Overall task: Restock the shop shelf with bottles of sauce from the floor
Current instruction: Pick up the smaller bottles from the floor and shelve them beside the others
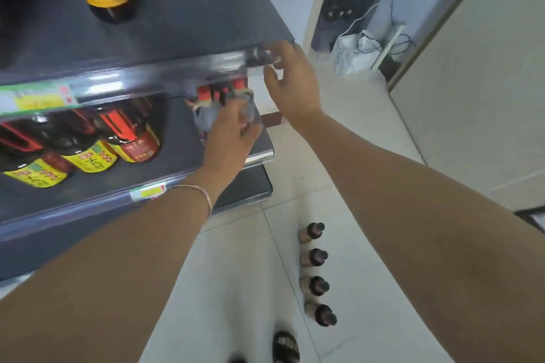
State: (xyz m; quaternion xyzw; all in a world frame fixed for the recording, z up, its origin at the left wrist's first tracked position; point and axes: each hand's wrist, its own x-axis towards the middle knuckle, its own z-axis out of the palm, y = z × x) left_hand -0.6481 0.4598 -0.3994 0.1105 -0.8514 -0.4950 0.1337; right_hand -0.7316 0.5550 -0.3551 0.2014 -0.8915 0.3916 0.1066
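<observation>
- The left grip (233,135) reaches forward with the back of the hand up, its fingers curled round a red-capped bottle (206,119).
- The right grip (295,79) is higher and farther out, with fingers nearly straight and the thumb spread below them.
- Both forearms are bare and stretched forward, wrists roughly straight.

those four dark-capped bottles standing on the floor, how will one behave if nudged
The floor bottles stand upright and look narrow, so a sideways nudge would probably tip one; round-bodied, it might then roll on the smooth tiles. They stand in a close row, so one falling could knock its neighbour.
</observation>
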